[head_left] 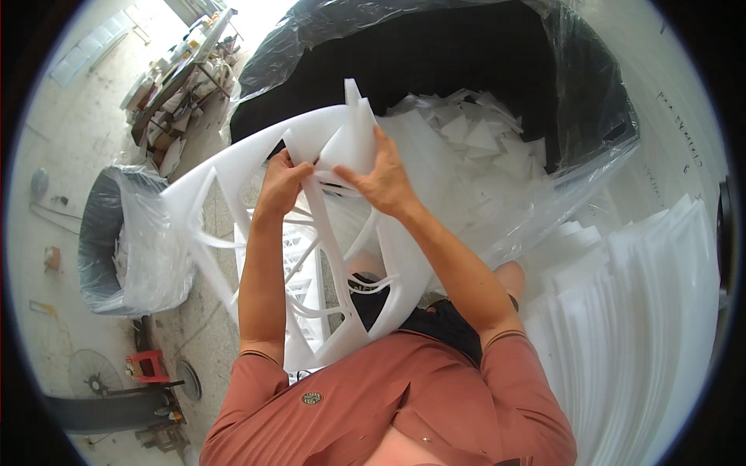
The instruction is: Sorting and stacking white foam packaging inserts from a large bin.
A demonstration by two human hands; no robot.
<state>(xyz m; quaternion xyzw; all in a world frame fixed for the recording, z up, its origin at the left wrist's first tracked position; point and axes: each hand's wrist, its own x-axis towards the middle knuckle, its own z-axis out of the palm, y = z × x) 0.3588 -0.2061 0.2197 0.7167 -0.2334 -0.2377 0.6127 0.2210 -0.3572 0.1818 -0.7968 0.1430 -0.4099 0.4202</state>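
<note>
As the head view has it, the left hand (281, 185) pinches a rib of the white cut-out sheet (233, 159), held above the lap before the plastic-lined bin (466, 46), and the right hand (386, 182) clasps a white flap (350, 141) at its far edge! Bracing close beside that flap probably spares the slender ribs.

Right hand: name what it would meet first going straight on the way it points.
The right hand would likely first meet the white foam flap it holds; depth beyond is unclear.
</note>
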